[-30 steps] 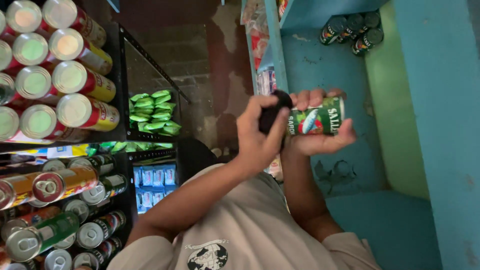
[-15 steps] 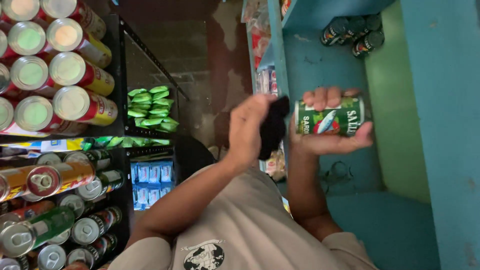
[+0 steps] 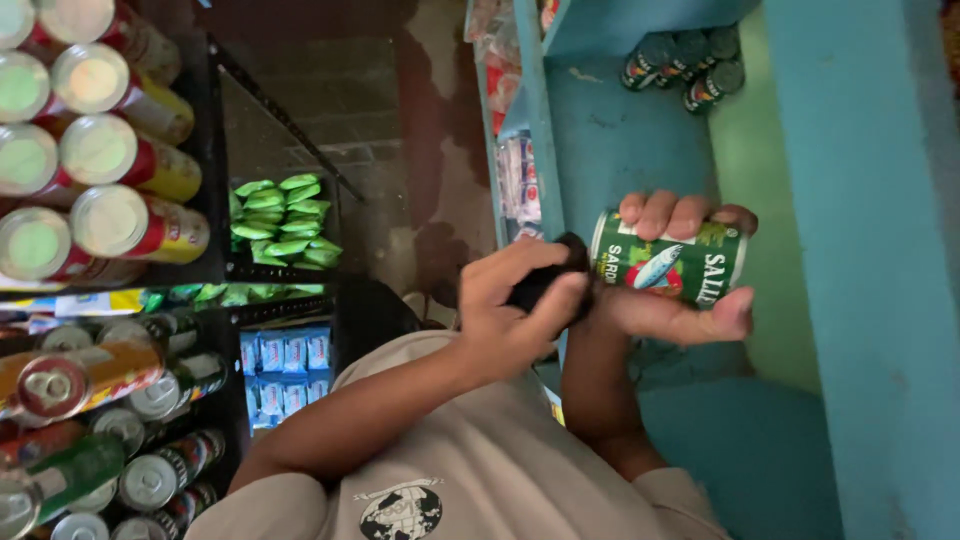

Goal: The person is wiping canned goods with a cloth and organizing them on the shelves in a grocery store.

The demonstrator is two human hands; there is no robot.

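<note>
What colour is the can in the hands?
Green can, with a fish picture; head view.

A green tin [image 3: 668, 268] with a fish label sits at three o'clock. More green tins [image 3: 687, 70] cluster at one o'clock. Red-and-yellow cans [image 3: 100, 150] stack at ten o'clock; green packets [image 3: 280, 215] lie near centre-left; blue packs [image 3: 285, 360] at eight o'clock; mixed cans [image 3: 90, 440] below.

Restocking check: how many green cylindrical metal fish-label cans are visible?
5: one green metal can in the right hand; four cans clustered deep on the blue shelf; more may be hidden behind.
</note>
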